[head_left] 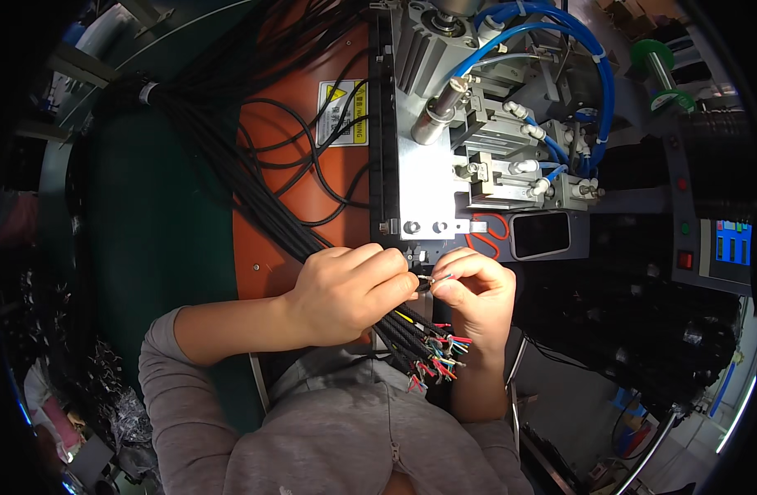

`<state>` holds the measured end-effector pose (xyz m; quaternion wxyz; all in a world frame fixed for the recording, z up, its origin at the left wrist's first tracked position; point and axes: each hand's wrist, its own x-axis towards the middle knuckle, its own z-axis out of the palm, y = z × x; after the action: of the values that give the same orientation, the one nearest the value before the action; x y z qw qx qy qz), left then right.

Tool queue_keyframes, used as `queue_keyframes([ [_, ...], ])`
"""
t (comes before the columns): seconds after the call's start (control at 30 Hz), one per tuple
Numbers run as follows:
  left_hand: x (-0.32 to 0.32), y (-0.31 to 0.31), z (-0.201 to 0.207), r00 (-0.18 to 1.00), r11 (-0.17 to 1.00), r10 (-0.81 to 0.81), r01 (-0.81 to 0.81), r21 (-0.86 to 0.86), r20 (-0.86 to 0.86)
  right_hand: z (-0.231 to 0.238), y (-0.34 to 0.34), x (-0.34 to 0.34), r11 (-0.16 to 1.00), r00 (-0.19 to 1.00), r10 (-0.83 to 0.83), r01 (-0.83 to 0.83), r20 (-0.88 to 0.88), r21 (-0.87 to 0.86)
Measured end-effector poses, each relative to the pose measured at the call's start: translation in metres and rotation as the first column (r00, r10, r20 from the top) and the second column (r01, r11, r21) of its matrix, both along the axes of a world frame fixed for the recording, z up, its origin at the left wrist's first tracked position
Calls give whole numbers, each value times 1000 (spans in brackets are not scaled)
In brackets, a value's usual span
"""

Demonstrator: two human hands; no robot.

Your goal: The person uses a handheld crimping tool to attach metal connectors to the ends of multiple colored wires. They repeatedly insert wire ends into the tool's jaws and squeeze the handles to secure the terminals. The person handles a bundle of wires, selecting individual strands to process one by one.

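My left hand [354,289] is closed around a black cable near its stripped end, just in front of the machine. Opposite it, my right hand [476,293] pinches the thin wires [443,278] at that cable's tip between thumb and forefinger. Below both hands, a bundle of black braided cables [399,337] ends in loose red, blue, green and white wires [436,361]. From the upper left, a thick run of black cables [238,169] comes down to my left hand. The fingers partly hide the held cable.
Ahead stands a machine with a metal plate [424,186], pneumatic cylinders and blue air hoses [605,91]. A phone [540,233] and red-handled scissors [494,235] lie right of it. An orange board [263,239] and green surface [160,247] spread left. A control panel [725,252] is far right.
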<state>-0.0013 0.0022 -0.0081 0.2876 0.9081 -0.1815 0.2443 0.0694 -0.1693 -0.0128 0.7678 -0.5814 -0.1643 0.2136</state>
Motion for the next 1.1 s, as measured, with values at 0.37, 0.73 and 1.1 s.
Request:
queue_keyframes([
  [0.37,-7,0,-1,995,984,75,-85,159,68,4,-12,6,910,961,106,10,255,-415],
  [0.73,-2,-5,-4,998,945,61,-69,319,36,-15,-5,9,833,820,101,239,563,-498],
  [1.1,-3,-11,-4,987,931,159,-147,333,-7,-33,6,1,863,841,-13,282,540,-419],
])
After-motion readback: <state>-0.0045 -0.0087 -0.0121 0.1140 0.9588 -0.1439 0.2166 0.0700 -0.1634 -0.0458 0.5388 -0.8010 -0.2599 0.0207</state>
